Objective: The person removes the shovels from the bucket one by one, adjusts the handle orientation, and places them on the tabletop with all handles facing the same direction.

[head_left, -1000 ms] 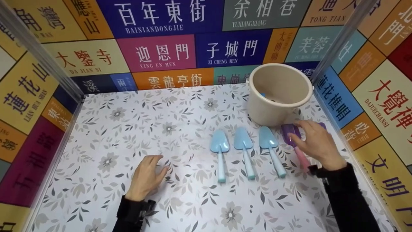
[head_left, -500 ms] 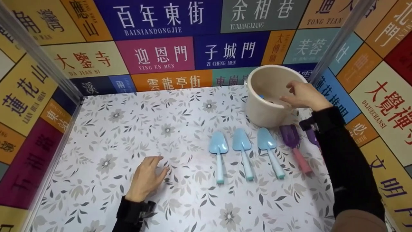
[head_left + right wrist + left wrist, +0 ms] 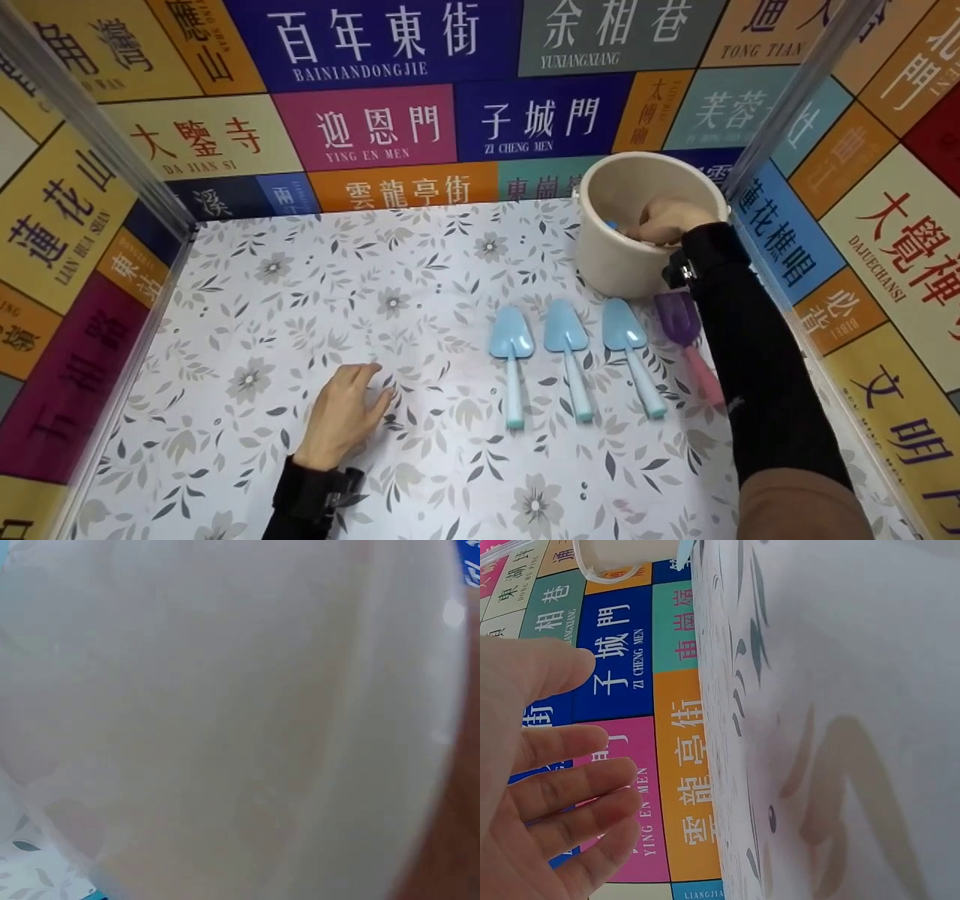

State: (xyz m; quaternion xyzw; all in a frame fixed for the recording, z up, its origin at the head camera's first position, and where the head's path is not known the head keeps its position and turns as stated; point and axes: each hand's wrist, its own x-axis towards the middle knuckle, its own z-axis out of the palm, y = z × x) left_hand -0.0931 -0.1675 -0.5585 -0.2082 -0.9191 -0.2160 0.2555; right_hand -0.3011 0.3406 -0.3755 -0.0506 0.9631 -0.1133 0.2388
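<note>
My right hand (image 3: 670, 217) reaches over the rim into a cream bucket (image 3: 619, 262) at the back right. The rim hides its fingertips, so I cannot see what they touch. In the right wrist view the bucket's pale wall (image 3: 187, 712) fills most of the picture. A small bit of blue (image 3: 612, 225) shows inside the bucket. My left hand (image 3: 340, 416) rests low over the table at centre left, fingers relaxed and spread in the left wrist view, holding nothing. Between the hands lie light blue hand trowels (image 3: 513, 334), (image 3: 566, 330), (image 3: 624, 328) in a row.
A purple hand shovel (image 3: 677, 319) with a pink handle lies right of the trowels, partly beside my right sleeve (image 3: 765, 375). The table (image 3: 420, 360) has a floral cover. Printed panels (image 3: 375, 124) wall in the back and both sides.
My right hand has moved from above the purple shovels up to the bucket and down into it. The second purple shovel is now hidden behind the right arm. My left hand has stayed put.
</note>
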